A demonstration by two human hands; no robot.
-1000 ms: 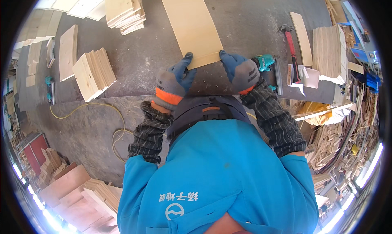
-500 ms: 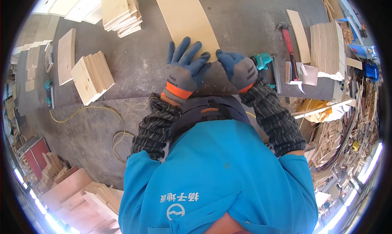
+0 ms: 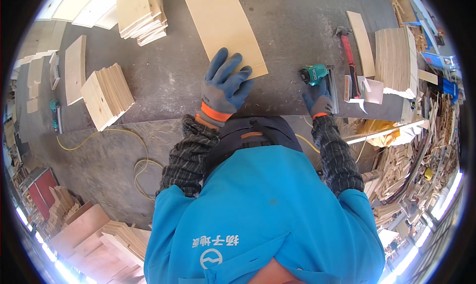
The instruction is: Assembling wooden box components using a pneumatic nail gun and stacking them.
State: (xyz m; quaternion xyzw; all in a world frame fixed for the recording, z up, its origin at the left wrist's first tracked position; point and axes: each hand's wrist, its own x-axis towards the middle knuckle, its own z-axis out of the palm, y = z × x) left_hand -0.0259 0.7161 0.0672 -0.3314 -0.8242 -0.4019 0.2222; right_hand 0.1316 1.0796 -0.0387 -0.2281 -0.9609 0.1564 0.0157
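Observation:
A long pale wooden board lies on the dark worktable, its near end toward me. My left hand, in a blue and grey glove with an orange cuff, rests on the near end of this board with its fingers spread. Further right, my right hand is closed around the handle of a teal nail gun. The gun's long metal magazine points toward me; the gloved hand covers most of the handle.
A red-handled hammer and a small open box lie right of the nail gun, beside a stack of thin boards. Block stacks stand at left. Another nail gun with a yellow hose is at far left.
My right hand has left the board's near corner and moved right onto the nail gun, which has turned slightly. My left hand stays on the board.

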